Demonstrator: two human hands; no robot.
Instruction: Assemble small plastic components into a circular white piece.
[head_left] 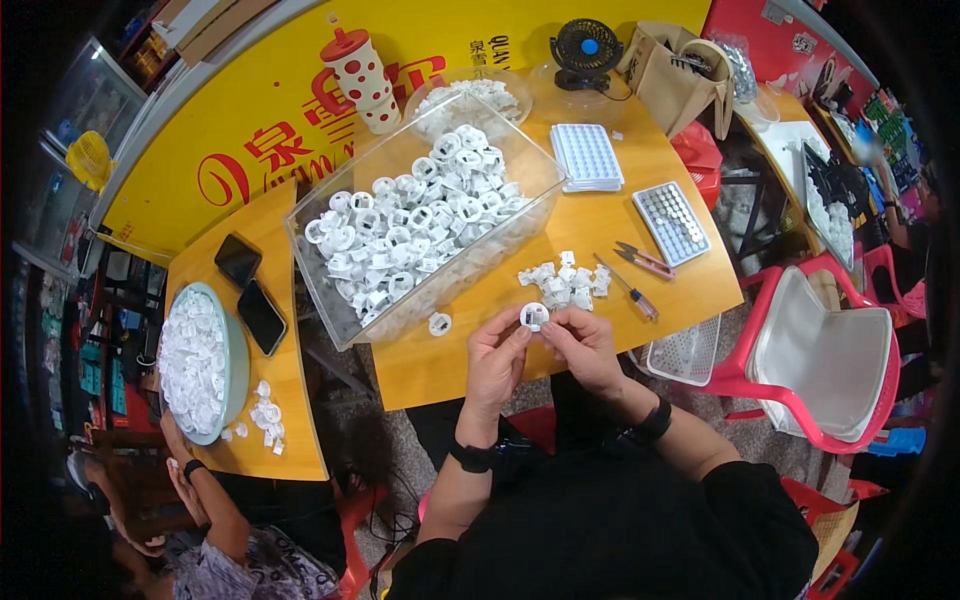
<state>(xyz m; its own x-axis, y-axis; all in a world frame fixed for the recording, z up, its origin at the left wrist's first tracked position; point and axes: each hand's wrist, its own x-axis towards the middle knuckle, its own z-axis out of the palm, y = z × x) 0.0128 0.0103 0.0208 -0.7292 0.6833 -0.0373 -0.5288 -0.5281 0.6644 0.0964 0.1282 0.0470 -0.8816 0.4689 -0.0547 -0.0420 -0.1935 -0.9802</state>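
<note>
Between the fingertips of my left hand (493,362) and my right hand (588,355) is a small round white plastic part (534,317) with a dark opening in its face. Both hands pinch it just above the near table edge. Right beyond them lies a loose pile of small white plastic pieces (566,284). A single round white part (439,324) rests on the wood left of my hands. Farther back, a big clear plastic bin (465,262) is heaped with similar round white parts (400,235).
To the right lie a screwdriver (630,289), pliers (645,261) and a tray of small round pieces (671,222). Stacked white trays (587,157), a fan (586,55) and a spotted tumbler (361,80) stand behind. At left, a co-worker (235,540) sits by a full basin (236,360) and two phones (262,318).
</note>
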